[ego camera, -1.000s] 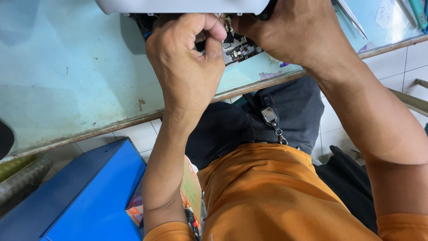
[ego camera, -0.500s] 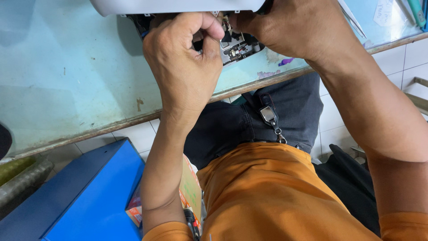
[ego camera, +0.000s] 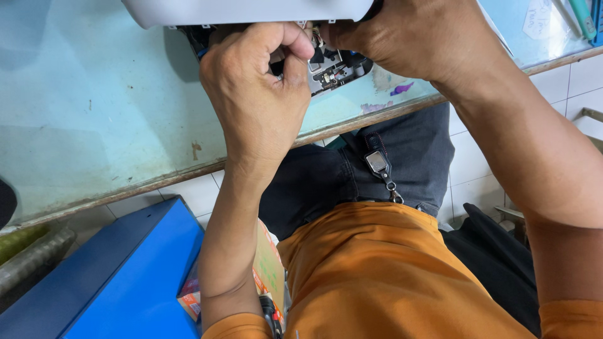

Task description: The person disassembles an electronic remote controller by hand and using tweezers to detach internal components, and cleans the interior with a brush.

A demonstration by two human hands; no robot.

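Observation:
An opened dark electronic device (ego camera: 336,66), with its circuit board and small parts showing, lies at the near edge of a glass-topped table (ego camera: 94,119). My left hand (ego camera: 257,103) is curled over its left part, thumb and forefinger pinched together right at the board. What they pinch is hidden by the fingers. My right hand (ego camera: 408,37) grips the device from the right and covers its far end. A white curved object (ego camera: 251,9) hangs over the top of the view and hides the rest of the device.
A blue box (ego camera: 119,276) stands on the floor at lower left, with a small colourful carton (ego camera: 267,270) beside it. A key fob (ego camera: 380,163) hangs on my dark trousers. White floor tiles (ego camera: 584,78) show at the right. Green-handled tools (ego camera: 584,19) lie at the table's far right.
Both hands stay on the device in nearly the same place. My left fingertips have shifted slightly against the board.

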